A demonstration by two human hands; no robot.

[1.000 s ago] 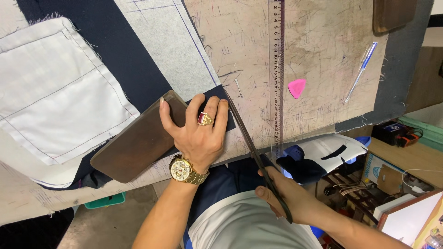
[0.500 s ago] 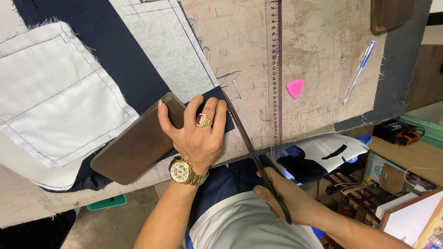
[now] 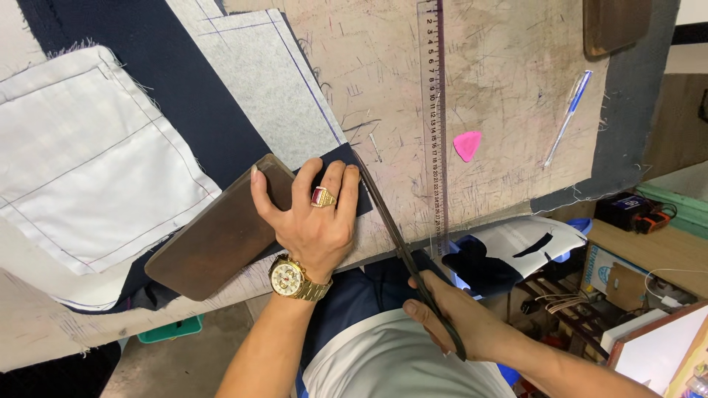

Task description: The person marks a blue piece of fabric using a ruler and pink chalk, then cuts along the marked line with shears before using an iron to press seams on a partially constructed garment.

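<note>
My left hand [image 3: 313, 225], with a ring and a gold watch, presses flat on the corner of dark navy fabric [image 3: 177, 110] and rests against a brown wooden block [image 3: 214, 236] lying on the cloth. My right hand [image 3: 461, 320] grips the handles of long dark scissors [image 3: 391, 228] below the table edge. Their blades reach up along the right edge of the navy fabric, beside a grey interfacing piece [image 3: 273, 81].
A clear long ruler [image 3: 431, 118] lies upright right of the scissors, with pink tailor's chalk [image 3: 467, 145] and a blue pen [image 3: 566, 118] further right. A white stitched panel [image 3: 88, 162] covers the left. Another wooden block [image 3: 616, 26] sits top right. Cluttered shelves stand at lower right.
The scissors and my right hand have shifted slightly; my left hand stays pressed on the fabric corner and block.
</note>
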